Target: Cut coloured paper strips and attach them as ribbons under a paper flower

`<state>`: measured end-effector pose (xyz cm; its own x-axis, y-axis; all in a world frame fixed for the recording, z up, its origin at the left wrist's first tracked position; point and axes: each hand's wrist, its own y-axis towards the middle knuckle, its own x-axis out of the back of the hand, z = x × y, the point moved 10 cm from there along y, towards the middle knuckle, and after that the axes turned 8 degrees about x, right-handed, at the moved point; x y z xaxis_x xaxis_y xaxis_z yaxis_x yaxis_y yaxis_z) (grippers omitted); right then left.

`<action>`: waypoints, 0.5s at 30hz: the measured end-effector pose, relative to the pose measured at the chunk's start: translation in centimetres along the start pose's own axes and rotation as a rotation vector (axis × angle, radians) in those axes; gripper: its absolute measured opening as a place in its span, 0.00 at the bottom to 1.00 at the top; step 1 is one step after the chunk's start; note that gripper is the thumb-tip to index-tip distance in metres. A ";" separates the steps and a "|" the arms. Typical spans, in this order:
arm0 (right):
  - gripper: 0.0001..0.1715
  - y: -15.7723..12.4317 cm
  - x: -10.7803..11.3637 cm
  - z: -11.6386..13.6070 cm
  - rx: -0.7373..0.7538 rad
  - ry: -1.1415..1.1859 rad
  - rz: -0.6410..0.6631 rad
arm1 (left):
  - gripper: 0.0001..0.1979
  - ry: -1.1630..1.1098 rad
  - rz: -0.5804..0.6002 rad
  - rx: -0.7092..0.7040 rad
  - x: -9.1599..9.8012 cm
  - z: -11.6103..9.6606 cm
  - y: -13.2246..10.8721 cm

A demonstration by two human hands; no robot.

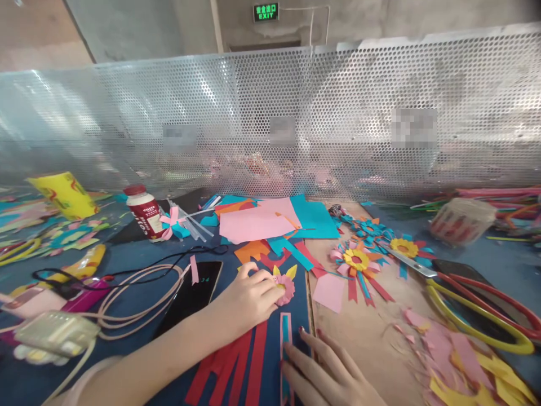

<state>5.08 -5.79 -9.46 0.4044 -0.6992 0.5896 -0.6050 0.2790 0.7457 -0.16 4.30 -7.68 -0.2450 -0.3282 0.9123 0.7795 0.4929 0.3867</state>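
Note:
My left hand [252,293] reaches across the middle with its fingers closed at the edge of a pink paper flower [285,288] that has yellow petals or leaves behind it. Below it, my right hand [327,369] lies with fingers spread, its fingertips on a pink strip with a blue strip [285,322] on top. Several red paper strips [256,361] lie under my left forearm. Right of the flower sits a finished-looking paper flower with a yellow centre [355,259] and hanging red and blue strips.
Scissors [477,304] and pink and yellow scraps [460,355] lie at the right. Coloured sheets [262,223] are behind the hands. A phone [192,293], coiled cable [139,299] and red bottle [143,211] stand or lie left. A perforated metal screen [236,118] closes the back.

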 end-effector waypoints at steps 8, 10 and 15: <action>0.17 0.1 -0.3 -0.4 -0.040 0.029 0.020 | 0.07 -0.181 -0.041 -0.008 0.5 0.7 -0.6; 0.18 0.1 -0.3 -0.6 -0.057 0.043 0.025 | 0.06 -0.219 -0.042 -0.002 0.8 0.8 -0.8; 0.18 0.0 -0.2 -0.5 -0.065 0.057 0.016 | 0.07 -0.279 0.006 -0.013 0.8 0.3 -1.1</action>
<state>5.39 -5.34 -9.41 0.4345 -0.6566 0.6165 -0.5664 0.3330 0.7539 -1.40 3.69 -7.36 -0.3879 -0.0895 0.9174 0.7886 0.4831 0.3806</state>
